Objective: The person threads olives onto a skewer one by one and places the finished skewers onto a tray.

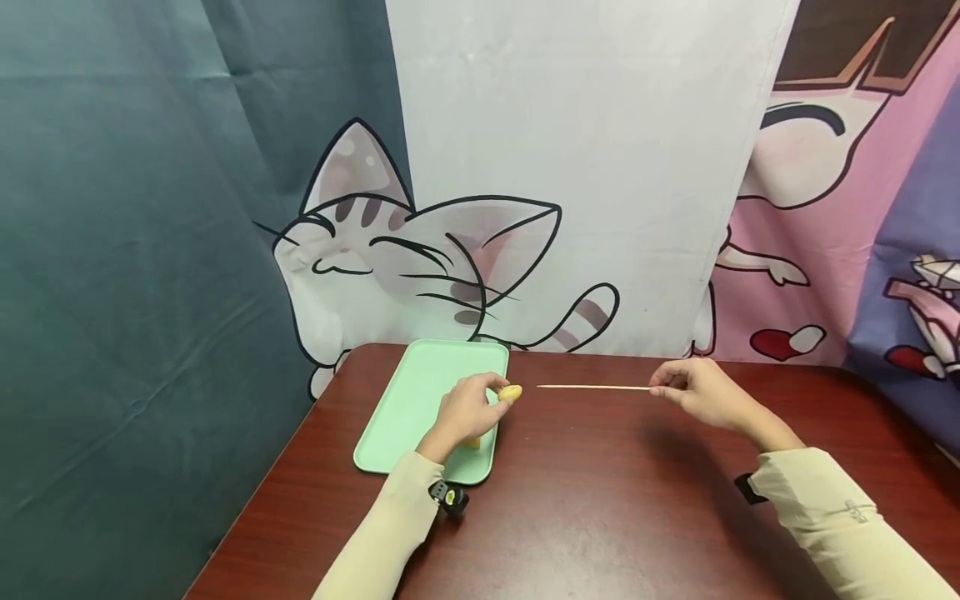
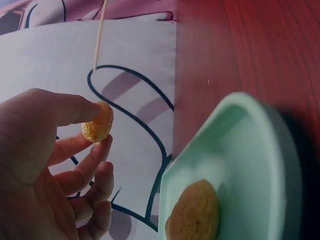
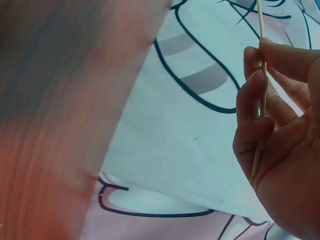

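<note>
My left hand [image 1: 471,408] pinches a small, oval, wrinkled yellow piece of what looks like fruit [image 2: 98,122] between thumb and fingertips, above the right edge of a pale green tray [image 1: 420,392]. A larger wrinkled, yellow-brown piece [image 2: 196,212] lies in the tray, partly hidden behind the left wrist in the head view. Over the table's right side, my right hand [image 1: 701,390] grips a thin bamboo skewer [image 1: 592,387] near one end, with the other fingers curled about it. The skewer lies nearly level, its free tip pointing left at the yellow piece, a short gap between them.
The tray sits at the left back of a dark red-brown wooden table [image 1: 592,500]. Behind the table hangs a printed cloth [image 1: 585,125] with a cartoon cat. A green-grey curtain [image 1: 135,250] hangs on the left.
</note>
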`<state>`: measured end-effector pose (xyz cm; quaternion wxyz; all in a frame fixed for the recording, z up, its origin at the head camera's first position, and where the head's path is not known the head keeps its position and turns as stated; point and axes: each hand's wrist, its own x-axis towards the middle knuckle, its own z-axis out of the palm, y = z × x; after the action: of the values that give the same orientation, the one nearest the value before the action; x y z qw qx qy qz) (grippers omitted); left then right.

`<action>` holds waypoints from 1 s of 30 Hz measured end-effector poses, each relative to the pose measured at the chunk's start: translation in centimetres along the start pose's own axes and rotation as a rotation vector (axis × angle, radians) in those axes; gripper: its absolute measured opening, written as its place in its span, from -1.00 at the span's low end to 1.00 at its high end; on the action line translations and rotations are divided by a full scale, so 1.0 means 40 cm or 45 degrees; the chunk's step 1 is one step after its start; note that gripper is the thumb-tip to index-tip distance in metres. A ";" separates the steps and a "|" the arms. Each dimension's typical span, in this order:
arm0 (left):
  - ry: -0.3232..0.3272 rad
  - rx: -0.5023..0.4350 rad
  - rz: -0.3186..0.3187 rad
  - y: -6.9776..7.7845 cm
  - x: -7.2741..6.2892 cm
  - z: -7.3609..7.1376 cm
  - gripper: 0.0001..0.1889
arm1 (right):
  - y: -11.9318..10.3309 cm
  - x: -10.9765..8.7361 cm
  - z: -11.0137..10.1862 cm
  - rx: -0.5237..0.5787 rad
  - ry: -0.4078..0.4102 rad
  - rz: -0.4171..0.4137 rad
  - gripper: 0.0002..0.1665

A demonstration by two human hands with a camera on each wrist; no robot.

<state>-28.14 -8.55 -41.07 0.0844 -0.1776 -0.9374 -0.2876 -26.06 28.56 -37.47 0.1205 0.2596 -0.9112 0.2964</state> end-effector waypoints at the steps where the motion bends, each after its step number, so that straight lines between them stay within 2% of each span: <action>1: 0.000 -0.005 0.008 0.002 -0.002 0.001 -0.75 | -0.006 0.002 0.000 0.001 -0.004 -0.001 -0.84; 6: -0.014 -0.012 0.045 0.013 -0.006 0.005 -0.78 | -0.024 0.009 0.000 0.002 -0.032 0.010 -0.85; 15: -0.040 -0.001 0.078 0.030 -0.010 0.003 -0.81 | -0.029 0.011 0.003 0.018 -0.035 -0.068 -0.81; 30: -0.032 -0.033 0.151 0.042 -0.007 0.011 -0.82 | -0.034 0.004 -0.008 0.048 -0.074 -0.037 -0.79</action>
<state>-27.29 -7.09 -40.66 0.0872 -0.2375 -0.9224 -0.2918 -25.45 27.75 -36.51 0.0932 0.2835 -0.9047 0.3040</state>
